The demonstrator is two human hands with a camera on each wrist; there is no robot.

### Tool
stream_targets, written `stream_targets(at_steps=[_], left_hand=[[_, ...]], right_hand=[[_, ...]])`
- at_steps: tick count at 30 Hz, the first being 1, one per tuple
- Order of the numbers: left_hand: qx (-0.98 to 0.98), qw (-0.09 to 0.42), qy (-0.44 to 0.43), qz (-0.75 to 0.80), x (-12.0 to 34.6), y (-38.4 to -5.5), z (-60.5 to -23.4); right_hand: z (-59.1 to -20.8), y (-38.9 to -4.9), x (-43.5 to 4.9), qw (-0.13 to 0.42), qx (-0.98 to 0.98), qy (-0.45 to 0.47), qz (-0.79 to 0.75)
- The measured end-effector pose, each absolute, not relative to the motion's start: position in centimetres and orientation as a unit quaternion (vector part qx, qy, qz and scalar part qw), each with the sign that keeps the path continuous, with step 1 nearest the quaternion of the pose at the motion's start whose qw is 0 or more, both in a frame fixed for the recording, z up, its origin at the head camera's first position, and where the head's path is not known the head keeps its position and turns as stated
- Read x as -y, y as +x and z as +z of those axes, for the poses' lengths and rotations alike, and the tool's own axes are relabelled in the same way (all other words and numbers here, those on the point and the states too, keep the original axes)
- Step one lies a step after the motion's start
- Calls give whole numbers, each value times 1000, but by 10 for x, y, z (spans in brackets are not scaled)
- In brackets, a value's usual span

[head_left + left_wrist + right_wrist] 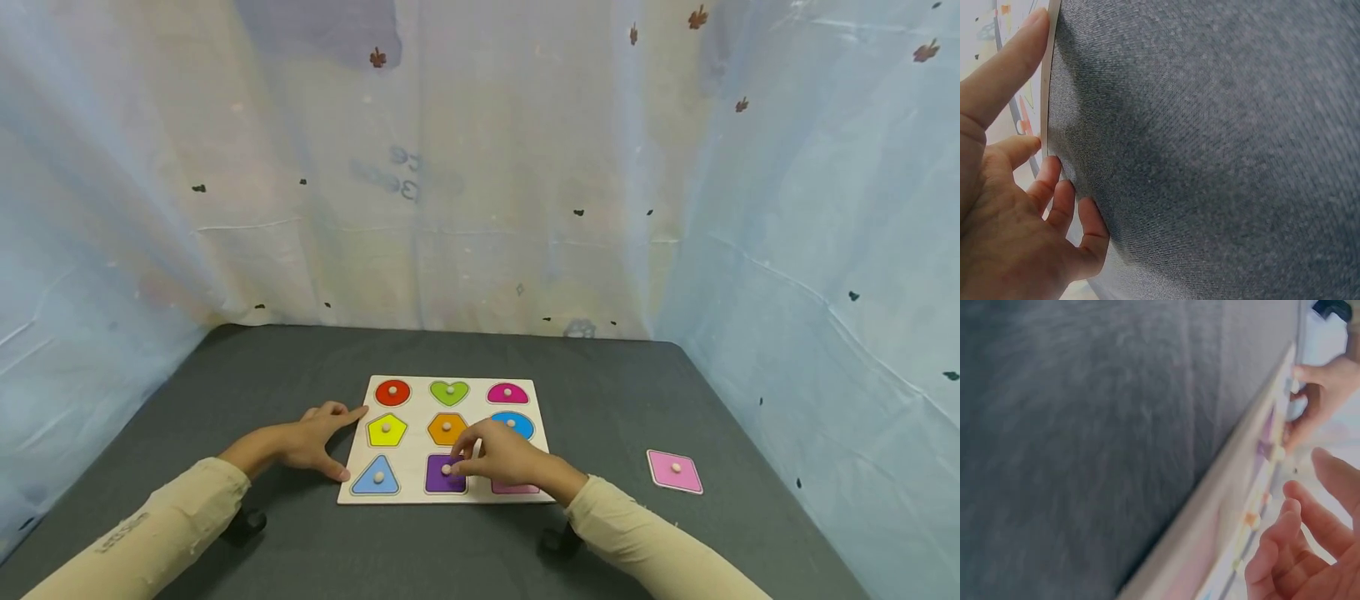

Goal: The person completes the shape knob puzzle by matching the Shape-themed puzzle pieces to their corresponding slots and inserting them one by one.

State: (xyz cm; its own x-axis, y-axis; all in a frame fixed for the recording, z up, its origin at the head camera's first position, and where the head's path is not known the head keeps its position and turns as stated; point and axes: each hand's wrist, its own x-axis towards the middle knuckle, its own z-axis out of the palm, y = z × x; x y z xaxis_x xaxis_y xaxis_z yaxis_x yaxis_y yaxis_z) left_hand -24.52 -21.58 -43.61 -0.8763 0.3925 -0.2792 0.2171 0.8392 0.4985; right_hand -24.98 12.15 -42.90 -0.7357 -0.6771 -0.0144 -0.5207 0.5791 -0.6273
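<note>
A pale wooden knob-puzzle board [416,404] lies on the dark table. My left hand [309,440] touches the board's left edge with thumb and index fingertip, its other fingers beside the edge in the left wrist view. Over the lower part of the board hovers my right hand [501,454], fingers loosely bent and apart. Its thumb and index tips are close to the knob of the purple square piece [435,483], and the right wrist view shows a gap between the fingers [1329,519] and that knob. The right hand partly hides the blue oval [512,422] and a pink area [516,489] at the bottom right corner.
A pink square piece [673,475] with a knob lies on the table [600,392] to the right of the board. Other knobbed shapes sit in the board, among them a red circle [384,395] and a light blue triangle [369,485]. Pale curtains [480,250] surround the table.
</note>
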Motion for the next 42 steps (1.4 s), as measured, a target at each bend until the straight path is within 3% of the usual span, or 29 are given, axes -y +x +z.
stream_targets(at_steps=[9,24,37,42], left_hand=[[-938,187,170,239,218,-246,-436],[-933,191,174,251,219,-245,-438],[-937,186,167,245,225,-245,-438],[-933,190,174,249,222,-247,-439]], right_hand=[[-415,-246,-162,96,-874,-342,-333],[-406,-237,-273,59,-888,-278,-362],[-423,-236,-352,62,-888,-231,-393],[-421,-233,-374,33,-899,-225,-374]])
